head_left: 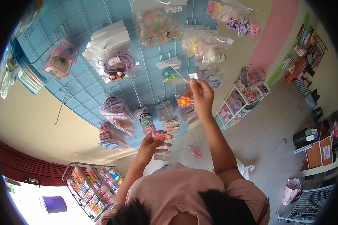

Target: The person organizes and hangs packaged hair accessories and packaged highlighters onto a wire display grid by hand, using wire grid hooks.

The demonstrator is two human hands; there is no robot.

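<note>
My right hand point(202, 97) is raised in front of the wire grid, fingers pinched at the white top of a small clear packet beside a metal hook's tip point(184, 79). An orange flower accessory point(184, 101) shows in clear plastic just below these fingers. Lower down, my left hand point(153, 144) is closed on clear packets; a pink and orange flower accessory point(162, 136) shows inside one. Packets with blue and green flowers point(170, 74) hang on the grid, close to my right hand.
The blue wire grid point(79, 17) carries several hooks of bagged accessories, including purple cords point(120, 63) and a pink box point(60, 60). A white shelf rack point(238, 99) stands right. A pink item point(193, 151) lies on the tiled floor. A packet rack point(94, 187) stands lower left.
</note>
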